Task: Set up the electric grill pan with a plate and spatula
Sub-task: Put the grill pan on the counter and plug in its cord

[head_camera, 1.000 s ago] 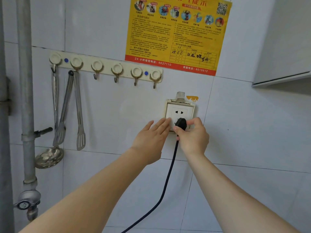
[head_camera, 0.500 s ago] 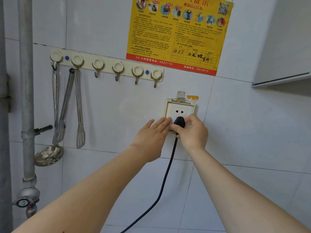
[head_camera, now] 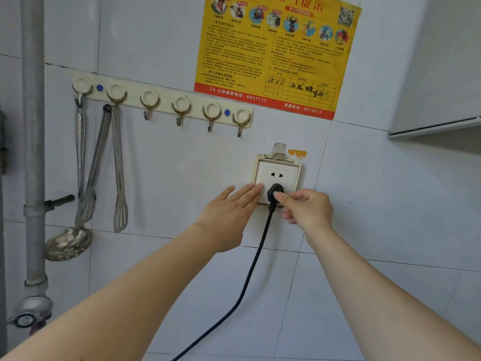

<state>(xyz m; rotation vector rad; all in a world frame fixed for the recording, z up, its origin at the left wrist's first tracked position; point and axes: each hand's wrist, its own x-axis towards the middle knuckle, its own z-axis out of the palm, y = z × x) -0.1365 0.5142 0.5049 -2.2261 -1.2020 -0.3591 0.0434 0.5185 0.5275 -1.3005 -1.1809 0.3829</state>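
Observation:
A black plug (head_camera: 275, 191) sits in the lower holes of the white wall socket (head_camera: 278, 173), and its black cord (head_camera: 250, 272) hangs down out of view. My right hand (head_camera: 307, 208) touches the plug with thumb and fingertips from the right. My left hand (head_camera: 229, 214) lies flat against the wall, fingers apart, fingertips on the socket's left edge. A metal slotted spatula (head_camera: 120, 175) hangs from the hook rail (head_camera: 161, 99) at the left. The grill pan and plate are out of view.
Tongs (head_camera: 91, 175) and a perforated metal ladle (head_camera: 68, 242) hang beside the spatula. A grey pipe (head_camera: 33, 142) with a valve runs down the left edge. A yellow poster (head_camera: 276, 48) hangs above the socket. A white cabinet (head_camera: 442, 63) juts out at upper right.
The plug went up into the socket's lower holes. My right hand slid back to the plug's right side, and my left hand stayed against the wall.

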